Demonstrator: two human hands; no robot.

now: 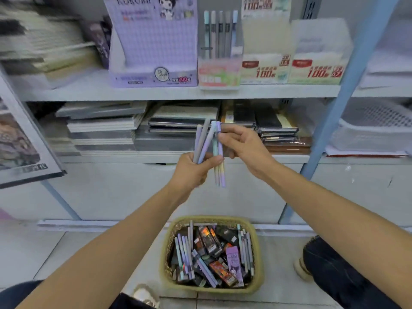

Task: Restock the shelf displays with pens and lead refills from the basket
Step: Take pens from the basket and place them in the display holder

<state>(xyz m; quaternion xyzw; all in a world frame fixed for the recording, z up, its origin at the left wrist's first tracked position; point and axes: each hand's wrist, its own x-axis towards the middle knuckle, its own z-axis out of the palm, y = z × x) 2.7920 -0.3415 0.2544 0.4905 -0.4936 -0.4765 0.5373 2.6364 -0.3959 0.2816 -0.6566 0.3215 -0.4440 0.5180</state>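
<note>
Head view: the left hand gripped a fan of pastel pens, fingers closed around their lower ends. The right hand pinched two further pens near their tops. Both were raised before the shelf. The basket on the floor below held pens and lead refill boxes.

Lower shelf before me: stacked notebooks at left, dark wrapped packs at right. A framed picture leans at far left. White mesh trays sit far right, beyond a blue upright.
</note>
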